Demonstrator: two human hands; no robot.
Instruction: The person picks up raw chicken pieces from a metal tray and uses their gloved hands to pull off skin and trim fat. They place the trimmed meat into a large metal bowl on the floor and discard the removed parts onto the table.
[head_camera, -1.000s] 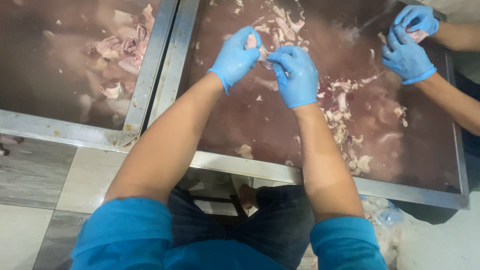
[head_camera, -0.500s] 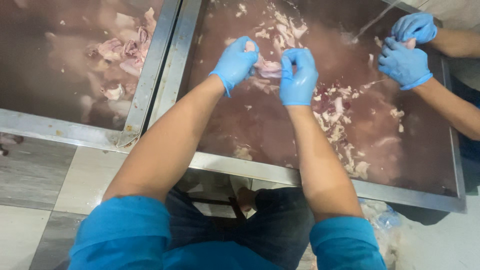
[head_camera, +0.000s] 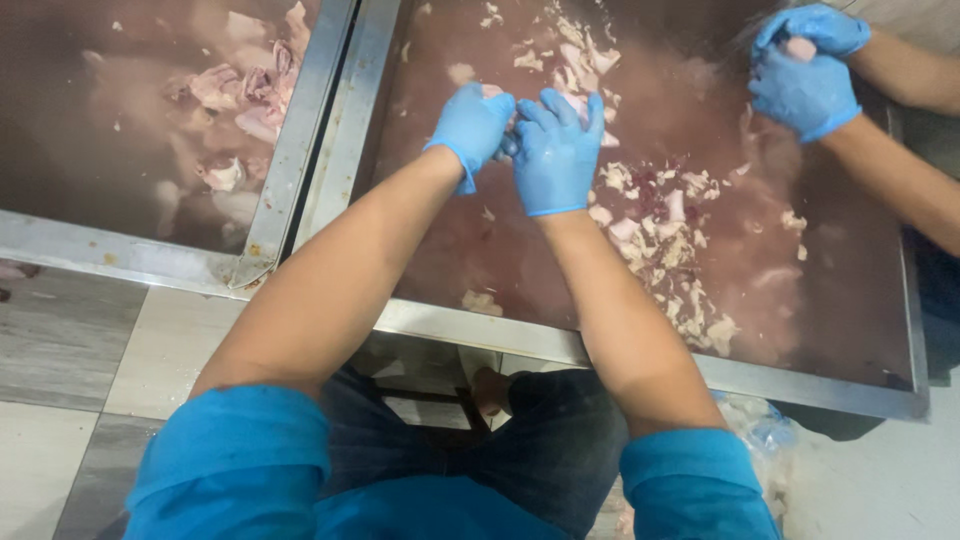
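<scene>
Both of my hands wear blue gloves and meet over a steel tank (head_camera: 640, 358) of murky reddish-brown water. My left hand (head_camera: 472, 128) and my right hand (head_camera: 556, 152) press together around a small pale piece of meat (head_camera: 508, 128), which is mostly hidden between the gloves. Pale meat scraps (head_camera: 668, 240) float in the water just right of my right forearm. More scraps (head_camera: 580, 45) drift beyond my fingers.
A second steel tank (head_camera: 290, 160) on the left holds the same water and pinkish meat chunks (head_camera: 235, 100). Another person's blue-gloved hands (head_camera: 805, 70) work at the far right corner. Grey floor tiles (head_camera: 70, 350) lie below, and a plastic bag (head_camera: 755, 425) by my right knee.
My two hands have drawn close together and closed around the piece of meat, moving slightly left. The other person's hands stay at the far right corner.
</scene>
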